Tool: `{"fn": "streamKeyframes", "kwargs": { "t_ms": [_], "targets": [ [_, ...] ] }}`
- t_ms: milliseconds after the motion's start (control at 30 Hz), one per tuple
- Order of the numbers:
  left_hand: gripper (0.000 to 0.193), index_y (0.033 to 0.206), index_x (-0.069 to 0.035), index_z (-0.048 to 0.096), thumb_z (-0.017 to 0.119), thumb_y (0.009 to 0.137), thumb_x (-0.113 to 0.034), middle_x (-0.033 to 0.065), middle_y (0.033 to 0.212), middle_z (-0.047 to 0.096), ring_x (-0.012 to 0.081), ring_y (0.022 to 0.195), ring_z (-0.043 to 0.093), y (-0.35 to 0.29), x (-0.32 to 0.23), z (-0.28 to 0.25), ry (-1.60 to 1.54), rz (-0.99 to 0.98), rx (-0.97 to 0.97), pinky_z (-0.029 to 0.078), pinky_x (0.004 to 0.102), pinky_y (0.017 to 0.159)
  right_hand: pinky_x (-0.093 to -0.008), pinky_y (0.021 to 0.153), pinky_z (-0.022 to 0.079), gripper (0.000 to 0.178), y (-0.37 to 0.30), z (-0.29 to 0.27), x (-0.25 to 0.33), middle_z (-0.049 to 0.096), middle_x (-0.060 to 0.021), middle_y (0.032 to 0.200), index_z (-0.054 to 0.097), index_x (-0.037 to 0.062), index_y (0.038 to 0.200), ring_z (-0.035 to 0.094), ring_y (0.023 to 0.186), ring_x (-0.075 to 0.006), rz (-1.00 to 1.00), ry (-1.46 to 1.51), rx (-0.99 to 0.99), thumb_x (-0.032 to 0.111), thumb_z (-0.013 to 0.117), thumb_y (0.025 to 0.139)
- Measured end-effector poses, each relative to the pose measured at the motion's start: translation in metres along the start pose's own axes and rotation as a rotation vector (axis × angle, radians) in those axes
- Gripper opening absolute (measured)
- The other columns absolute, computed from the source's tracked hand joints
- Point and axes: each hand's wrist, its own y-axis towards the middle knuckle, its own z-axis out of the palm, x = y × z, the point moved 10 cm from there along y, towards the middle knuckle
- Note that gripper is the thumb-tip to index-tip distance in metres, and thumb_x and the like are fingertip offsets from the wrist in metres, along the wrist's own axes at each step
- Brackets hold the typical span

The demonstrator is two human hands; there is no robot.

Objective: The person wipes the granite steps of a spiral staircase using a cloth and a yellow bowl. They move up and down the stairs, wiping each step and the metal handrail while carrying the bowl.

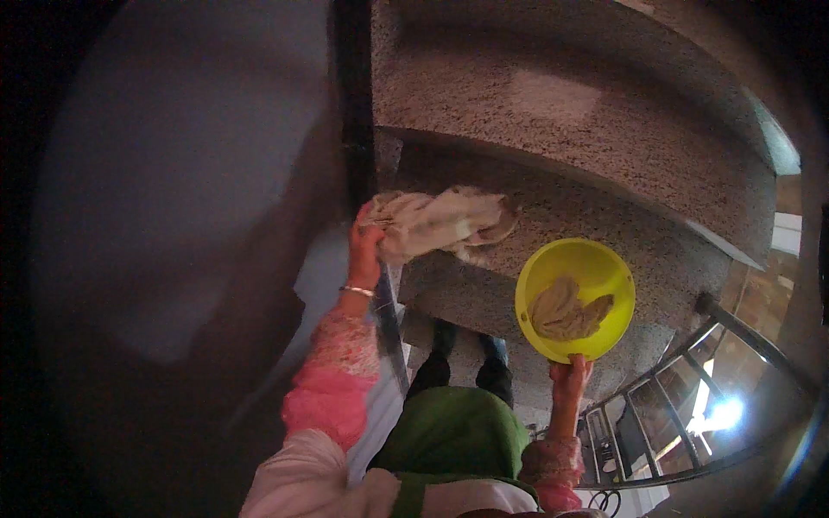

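My left hand [366, 250] is closed on a crumpled beige cloth [445, 220], which spreads out to the right over a stair step. It is close beside the dark rail [356, 155] that runs along the wall. Lower right, my right hand [570, 378] grips the near rim of a yellow bucket [620, 324] and holds it up above the steps. Inside the bucket lies another rumpled, light brown cloth [566, 311]. The fingers of the right hand are partly hidden by the bucket's rim.
Curved, speckled stone stairs [484, 82] rise ahead of me. A grey wall [190, 173] stands on the left. To the right runs a metal railing [656, 414], with a bright light [724, 414] beyond it. My feet [445, 335] stand on a lower step.
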Motion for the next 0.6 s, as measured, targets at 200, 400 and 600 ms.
{"fn": "streamKeyframes", "kwargs": {
  "t_ms": [200, 400, 600],
  "targets": [
    [0.038, 0.116, 0.001, 0.053, 0.054, 0.083, -0.016, 0.0035, 0.113, 0.058, 0.0157, 0.093, 0.058, -0.013, -0.049, -0.015, 0.097, -0.032, -0.062, 0.047, 0.0286, 0.083, -0.026, 0.046, 0.039, 0.041, 0.013, 0.037, -0.01, 0.056, -0.0034, 0.098, 0.04, 0.0146, 0.121, 0.052, 0.068, -0.0122, -0.098, 0.239, -0.112, 0.015, 0.056, 0.083],
    [0.052, 0.13, -0.007, 0.036, 0.055, 0.089, -0.032, 0.0093, 0.117, 0.055, 0.0208, 0.104, 0.055, 0.032, -0.045, 0.083, 0.651, 0.375, 0.157, 0.044, 0.0329, 0.09, -0.0266, 0.05, 0.04, 0.037, 0.04, 0.047, -0.009, 0.055, -0.005, 0.097, 0.041, 0.0118, 0.117, 0.051, 0.069, -0.0147, -0.263, 0.29, -0.208, 0.018, 0.056, 0.084],
    [0.069, 0.136, -0.016, 0.035, 0.066, 0.077, -0.034, 0.0104, 0.136, 0.041, 0.03, 0.126, 0.038, 0.053, 0.089, 0.171, 1.519, 0.944, 0.587, 0.03, 0.0482, 0.103, -0.0277, 0.054, 0.04, 0.033, 0.068, 0.057, -0.04, 0.054, -0.0051, 0.099, 0.043, 0.0112, 0.111, 0.05, 0.071, -0.0156, -0.301, 0.342, -0.181, 0.017, 0.056, 0.081]
  ]
}}
